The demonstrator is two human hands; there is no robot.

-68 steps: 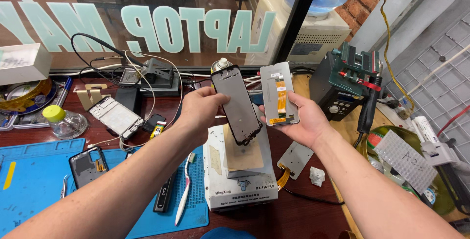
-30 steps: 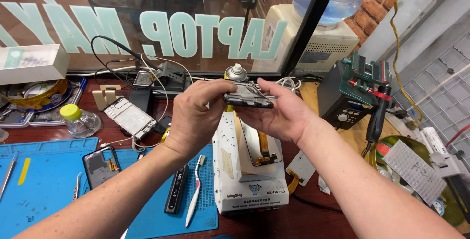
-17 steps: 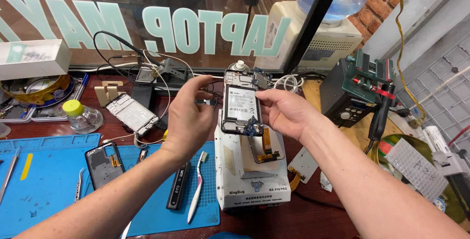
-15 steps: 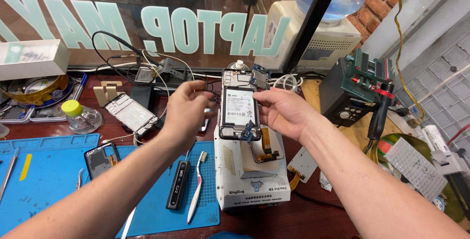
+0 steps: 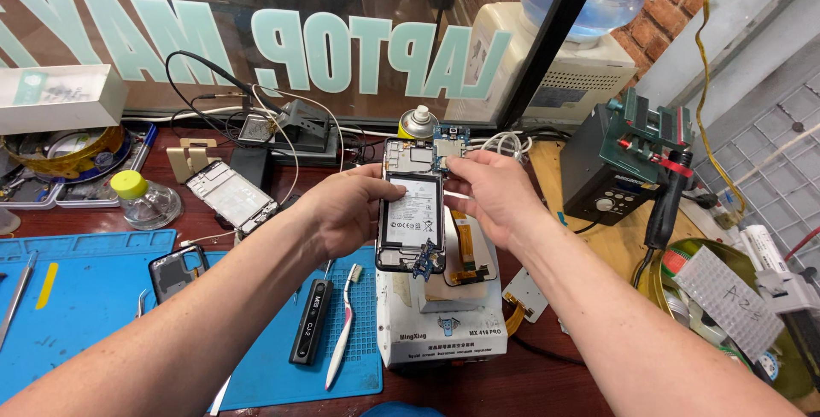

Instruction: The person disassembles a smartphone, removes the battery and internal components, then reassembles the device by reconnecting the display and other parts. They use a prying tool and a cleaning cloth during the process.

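Note:
An opened phone (image 5: 412, 212) with its battery and inner frame showing is held upright over a white heating box (image 5: 440, 327). My left hand (image 5: 346, 212) grips the phone's left edge. My right hand (image 5: 491, 195) holds its right side, fingers at the top by a small blue circuit board (image 5: 450, 139). An orange flex cable (image 5: 465, 250) hangs behind the phone, over a screen panel lying on the box.
A blue work mat (image 5: 94, 297) lies at left with a phone frame (image 5: 175, 270), a black tool (image 5: 312, 321) and a toothbrush (image 5: 342, 340). Another phone frame (image 5: 232, 196), a small bottle (image 5: 141, 199), a spray can (image 5: 418, 122) and a soldering station (image 5: 628, 161) stand around.
Earlier my hands held a dark screen and a separate frame apart. They brought the parts together, and the phone now faces me with its battery side visible.

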